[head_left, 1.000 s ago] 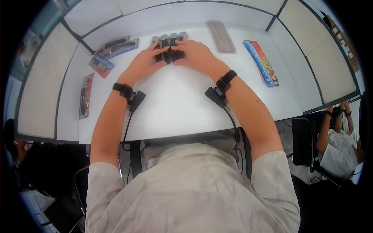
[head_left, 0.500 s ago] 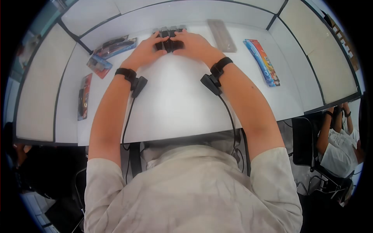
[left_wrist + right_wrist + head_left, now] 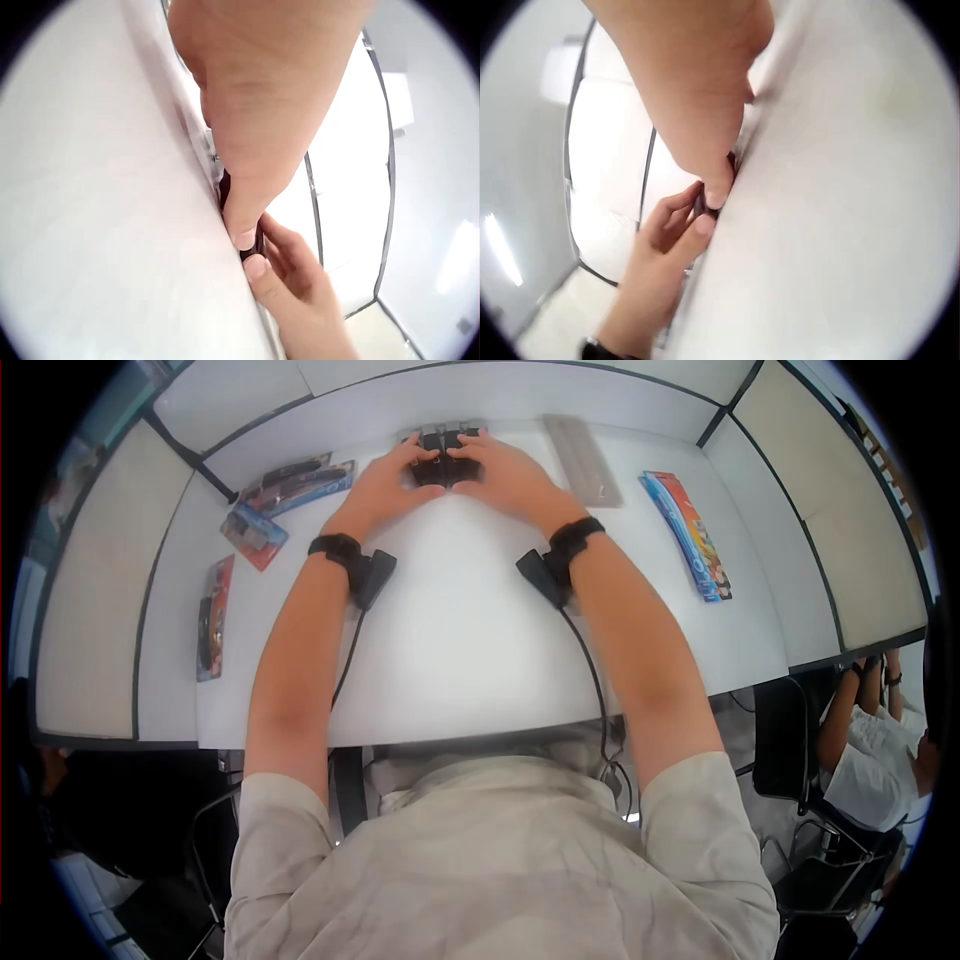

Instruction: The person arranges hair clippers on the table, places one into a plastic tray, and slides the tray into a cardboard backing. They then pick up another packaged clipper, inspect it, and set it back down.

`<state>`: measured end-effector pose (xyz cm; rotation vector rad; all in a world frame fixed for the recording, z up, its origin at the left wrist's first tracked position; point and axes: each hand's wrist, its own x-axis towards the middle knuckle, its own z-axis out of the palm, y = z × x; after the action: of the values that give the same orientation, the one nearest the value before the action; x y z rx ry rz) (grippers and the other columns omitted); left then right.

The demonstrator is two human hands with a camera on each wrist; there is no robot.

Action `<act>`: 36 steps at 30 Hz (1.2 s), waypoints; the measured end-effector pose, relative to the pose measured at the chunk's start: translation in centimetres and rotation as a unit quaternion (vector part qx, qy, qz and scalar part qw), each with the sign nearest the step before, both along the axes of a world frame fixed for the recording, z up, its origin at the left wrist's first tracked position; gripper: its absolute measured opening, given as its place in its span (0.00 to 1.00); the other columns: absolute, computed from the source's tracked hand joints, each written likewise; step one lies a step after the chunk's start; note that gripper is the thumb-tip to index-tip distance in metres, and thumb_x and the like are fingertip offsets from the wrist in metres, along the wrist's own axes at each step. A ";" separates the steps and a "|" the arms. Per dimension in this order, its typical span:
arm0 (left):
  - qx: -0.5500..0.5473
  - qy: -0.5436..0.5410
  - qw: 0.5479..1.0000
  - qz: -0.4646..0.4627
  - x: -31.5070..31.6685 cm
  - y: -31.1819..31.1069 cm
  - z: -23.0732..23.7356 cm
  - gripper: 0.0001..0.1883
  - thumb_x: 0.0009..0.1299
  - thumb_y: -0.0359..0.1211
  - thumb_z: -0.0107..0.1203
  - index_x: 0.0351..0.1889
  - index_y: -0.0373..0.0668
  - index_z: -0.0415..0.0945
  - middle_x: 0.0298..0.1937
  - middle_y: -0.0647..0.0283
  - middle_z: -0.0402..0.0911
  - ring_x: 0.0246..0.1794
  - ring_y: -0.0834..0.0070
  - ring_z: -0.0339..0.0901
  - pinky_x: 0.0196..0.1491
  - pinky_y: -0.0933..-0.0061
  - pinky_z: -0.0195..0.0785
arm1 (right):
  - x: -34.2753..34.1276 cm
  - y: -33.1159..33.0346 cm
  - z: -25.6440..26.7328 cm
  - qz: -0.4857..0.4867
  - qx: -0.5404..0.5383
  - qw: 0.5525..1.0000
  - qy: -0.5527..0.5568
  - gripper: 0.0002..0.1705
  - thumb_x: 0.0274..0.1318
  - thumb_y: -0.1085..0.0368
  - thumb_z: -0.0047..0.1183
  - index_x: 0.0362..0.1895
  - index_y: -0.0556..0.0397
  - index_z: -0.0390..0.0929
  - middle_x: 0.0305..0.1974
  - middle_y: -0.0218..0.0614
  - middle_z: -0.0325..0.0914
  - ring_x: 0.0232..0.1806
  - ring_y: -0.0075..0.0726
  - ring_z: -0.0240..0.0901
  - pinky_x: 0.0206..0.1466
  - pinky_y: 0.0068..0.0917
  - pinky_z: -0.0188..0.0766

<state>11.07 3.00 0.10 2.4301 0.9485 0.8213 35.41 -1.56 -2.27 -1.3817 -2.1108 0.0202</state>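
Note:
Several black, elongated objects with grey ends (image 3: 446, 466) stand side by side in a row at the back of the white table; their exact kind is hidden by the hands. The left hand (image 3: 390, 484) grips the row from the left, fingers bent over the top and thumb at the near end. From the right, the right hand (image 3: 508, 476) grips it the same way. Low at the tabletop, the left thumb (image 3: 244, 238) touches a dark near end in the left wrist view, with the right thumb (image 3: 259, 268) close beside it.
Blister packs (image 3: 300, 482) lie at the back left, with a smaller pack (image 3: 254, 535) and an upright one (image 3: 214, 618) nearer. On the right are a clear flat pack (image 3: 582, 460) and a blue-and-red pack (image 3: 690, 535). Pale partition panels (image 3: 120, 570) enclose the table.
Both hands have pushed the row of black objects away from the body, toward the back panel. The hands keep their grip; the head view has shifted a little.

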 end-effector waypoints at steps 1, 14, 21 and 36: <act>0.001 -0.011 1.000 -0.003 0.0 0.3 -0.4 0.33 0.63 0.41 0.72 0.68 0.49 0.76 0.82 0.52 0.58 0.81 0.55 0.59 0.78 0.59 0.53 | -0.1 0.0 0.0 -0.003 0.005 1.000 -0.002 0.34 0.58 0.48 0.66 0.68 0.39 0.77 0.76 0.35 0.65 0.81 0.47 0.52 0.78 0.43 0.60; 0.046 -0.053 0.998 -0.002 -0.2 0.6 -1.9 0.42 0.64 0.44 0.72 0.76 0.52 0.65 0.82 0.43 0.54 0.81 0.50 0.56 0.78 0.58 0.53 | -0.3 -0.8 0.1 -0.009 -0.004 0.997 0.079 0.39 0.57 0.48 0.67 0.71 0.43 0.72 0.79 0.37 0.58 0.78 0.48 0.57 0.77 0.41 0.61; 0.022 -0.043 0.997 0.055 -0.5 0.9 -1.8 0.50 0.60 0.46 0.74 0.77 0.41 0.61 0.74 0.44 0.70 0.75 0.53 0.67 0.74 0.61 0.59 | 0.8 -0.3 -0.8 -0.039 -0.008 0.996 0.080 0.42 0.55 0.47 0.69 0.71 0.46 0.72 0.78 0.36 0.60 0.77 0.48 0.59 0.77 0.41 0.61; 0.029 -0.019 0.997 0.067 -0.6 1.1 -2.5 0.50 0.64 0.49 0.71 0.77 0.33 0.60 0.77 0.42 0.65 0.78 0.51 0.63 0.76 0.62 0.56 | 0.0 -0.7 -0.5 -0.063 0.001 0.995 0.074 0.44 0.52 0.40 0.69 0.69 0.48 0.75 0.77 0.38 0.63 0.77 0.48 0.61 0.77 0.40 0.61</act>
<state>10.48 4.09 -2.41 2.4104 1.0974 0.9505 35.44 -2.23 -2.78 -1.4640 -1.9001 0.0680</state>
